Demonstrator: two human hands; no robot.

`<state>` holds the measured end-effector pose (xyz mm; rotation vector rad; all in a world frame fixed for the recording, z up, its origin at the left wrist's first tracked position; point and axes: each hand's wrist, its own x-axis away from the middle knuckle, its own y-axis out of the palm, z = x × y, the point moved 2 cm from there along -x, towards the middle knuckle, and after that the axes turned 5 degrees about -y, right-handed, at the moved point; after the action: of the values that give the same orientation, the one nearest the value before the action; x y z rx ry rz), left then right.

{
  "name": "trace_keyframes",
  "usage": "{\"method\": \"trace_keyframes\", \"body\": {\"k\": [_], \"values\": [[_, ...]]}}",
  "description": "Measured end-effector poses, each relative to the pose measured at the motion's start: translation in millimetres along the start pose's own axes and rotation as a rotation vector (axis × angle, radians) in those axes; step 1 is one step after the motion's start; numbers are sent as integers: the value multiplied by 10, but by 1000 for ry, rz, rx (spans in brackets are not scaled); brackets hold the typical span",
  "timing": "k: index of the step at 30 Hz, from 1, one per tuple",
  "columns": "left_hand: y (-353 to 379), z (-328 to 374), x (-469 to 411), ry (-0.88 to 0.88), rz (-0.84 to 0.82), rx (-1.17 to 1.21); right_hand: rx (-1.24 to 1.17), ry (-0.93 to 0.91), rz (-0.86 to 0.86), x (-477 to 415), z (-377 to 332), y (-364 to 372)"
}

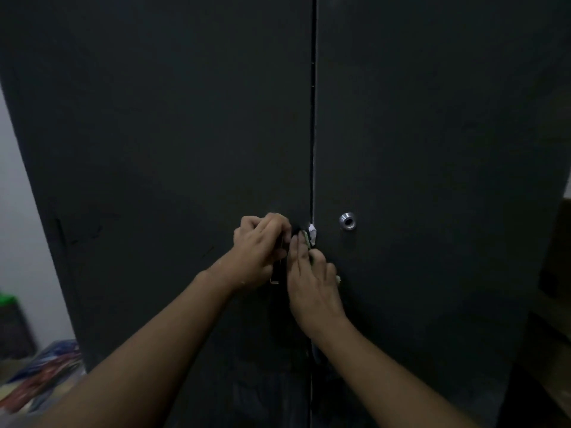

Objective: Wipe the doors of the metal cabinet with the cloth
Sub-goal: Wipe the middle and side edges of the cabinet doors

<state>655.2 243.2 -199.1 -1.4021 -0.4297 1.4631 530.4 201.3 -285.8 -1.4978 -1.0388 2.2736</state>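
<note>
Found both leaves shut, left door (154,180) and right door (448,149), meeting at a narrow seam. Observed the left hand (262,245) clenched, fingers curled, seemingly round the handle (274,280) on the left door; too dark to confirm more than a pale metal end below the palm.

Observed the right hand (312,285) laid flat with fingers extended, pressing the cloth (306,237) against the door edges at the seam, near the lock (347,221) and to its lower left. Noted green cloth peeping out past the fingertips and at the little-finger side only. Noted a white scrap (312,232) caught in the seam just above the fingertips; cannot tell what.

Judged the wiping confined, at this moment, to the handle zone at mid-height. Saw no wet streak or sheen marking off cleaned areas; cannot grade coverage so far. Judged the broad upper panels and the lower parts of both doors as probably outstanding.
</note>
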Motion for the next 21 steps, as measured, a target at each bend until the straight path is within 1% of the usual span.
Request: {"method": "trace_keyframes", "body": {"k": [2, 4, 8, 15, 18, 21], "values": [[19, 6, -8, -13, 18, 18, -94, 67, 12, -85, -57, -34], [15, 3, -20, -12, 22, 18, -110, 83, 18, -89, -25, -31], [3, -32, -31, 2, 10, -20, -29, -58, -29, 181, 140, 110], [34, -35, -34, 4, 35, -25, 35, -264, -191, 706, 448, 405], [32, -22, -22, -12, 34, -61, 49, -302, -217, 693, 495, 387], [-16, 18, 41, -31, -6, -52, -1, -327, -211, 651, 483, 351]]}}
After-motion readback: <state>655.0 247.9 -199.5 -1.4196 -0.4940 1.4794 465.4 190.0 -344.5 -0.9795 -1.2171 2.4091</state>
